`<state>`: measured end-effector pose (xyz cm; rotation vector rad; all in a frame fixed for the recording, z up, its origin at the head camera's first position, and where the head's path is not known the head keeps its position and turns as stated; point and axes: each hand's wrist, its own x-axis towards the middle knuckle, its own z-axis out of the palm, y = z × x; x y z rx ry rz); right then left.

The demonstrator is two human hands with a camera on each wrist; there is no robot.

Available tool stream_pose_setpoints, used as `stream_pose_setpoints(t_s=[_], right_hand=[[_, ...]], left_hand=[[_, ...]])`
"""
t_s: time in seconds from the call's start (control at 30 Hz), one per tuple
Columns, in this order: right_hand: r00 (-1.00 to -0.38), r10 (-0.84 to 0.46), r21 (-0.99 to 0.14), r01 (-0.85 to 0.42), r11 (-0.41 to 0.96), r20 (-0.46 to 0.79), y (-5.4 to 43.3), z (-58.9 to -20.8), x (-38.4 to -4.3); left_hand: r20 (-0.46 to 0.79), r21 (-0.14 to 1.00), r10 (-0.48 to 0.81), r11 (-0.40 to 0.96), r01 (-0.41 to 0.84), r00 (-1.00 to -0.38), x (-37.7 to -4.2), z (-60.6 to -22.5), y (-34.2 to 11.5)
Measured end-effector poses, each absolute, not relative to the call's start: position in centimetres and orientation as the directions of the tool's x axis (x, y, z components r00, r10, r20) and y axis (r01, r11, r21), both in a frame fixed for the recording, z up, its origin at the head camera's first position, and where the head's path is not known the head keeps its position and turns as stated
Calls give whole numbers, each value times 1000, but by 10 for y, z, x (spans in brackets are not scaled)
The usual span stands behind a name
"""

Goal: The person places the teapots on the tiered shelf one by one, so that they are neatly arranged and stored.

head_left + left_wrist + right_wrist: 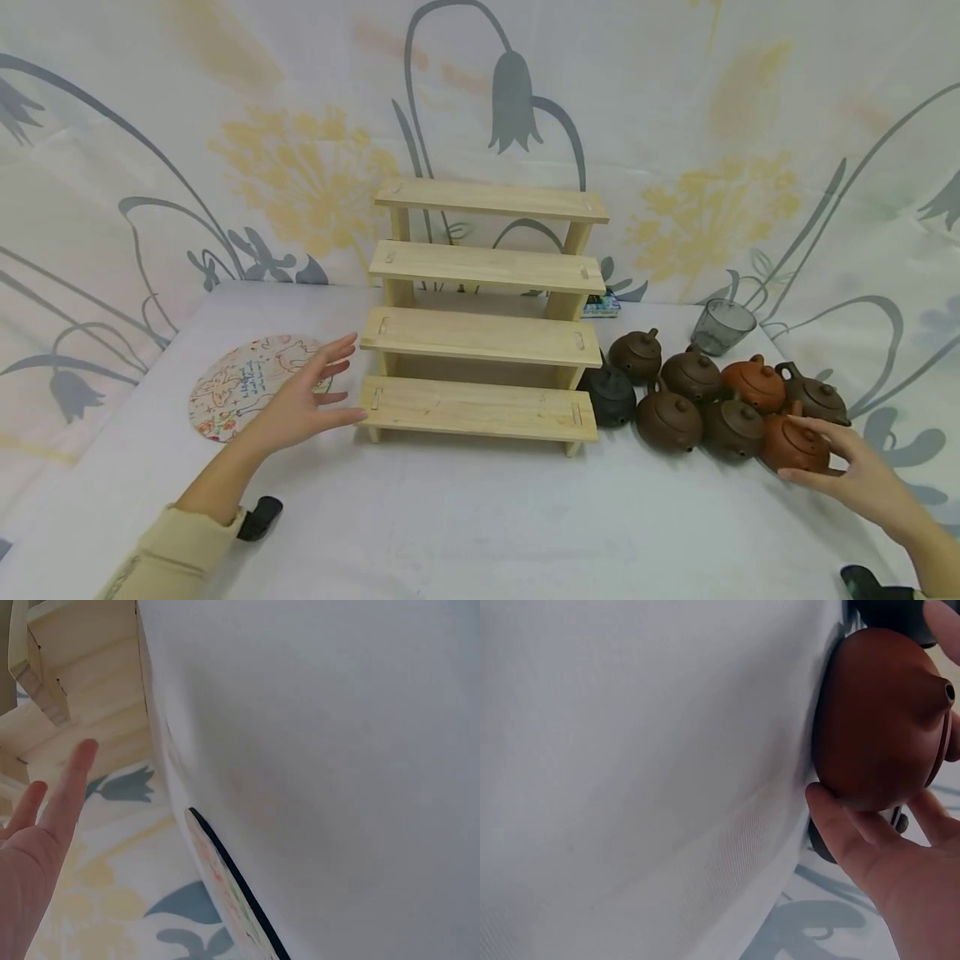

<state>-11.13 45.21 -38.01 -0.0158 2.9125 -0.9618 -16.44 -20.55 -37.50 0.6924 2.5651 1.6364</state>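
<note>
At the right, my right hand [855, 471] holds a reddish-brown clay teapot [793, 446], thumb at its front and fingers round its back. In the right wrist view that teapot [877, 720] sits low at the white cloth, its short spout facing right. Several darker teapots crowd beside it, among them a black one [609, 396] and a brown one [670, 421]; a second reddish teapot [753, 383] stands behind. My left hand [303, 408] is held with spread, relaxed fingers and nothing in it, its fingertips right by the left end of the stepped wooden rack [480, 408].
A round patterned mat [247, 383] lies on the white table left of the rack. At the back right stands a clear grey glass [722, 327]. A small colourful box [602, 305] shows behind the rack's right side. Floral cloth [300, 167] hangs at the back.
</note>
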Motion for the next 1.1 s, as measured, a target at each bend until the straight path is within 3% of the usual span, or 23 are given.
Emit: stream_pose_setpoints(t_s=[0.4,1.1], right_hand=[[-994,-51,-608,15,794,-92,468,-386,-113],[-999,47,-518,54,853,-26,459,-368,-108]], left_hand=[[61,901,369,380,211,-927,-174,-375,-195],[43,884,361,421,204,-932,-172,-374,-197]])
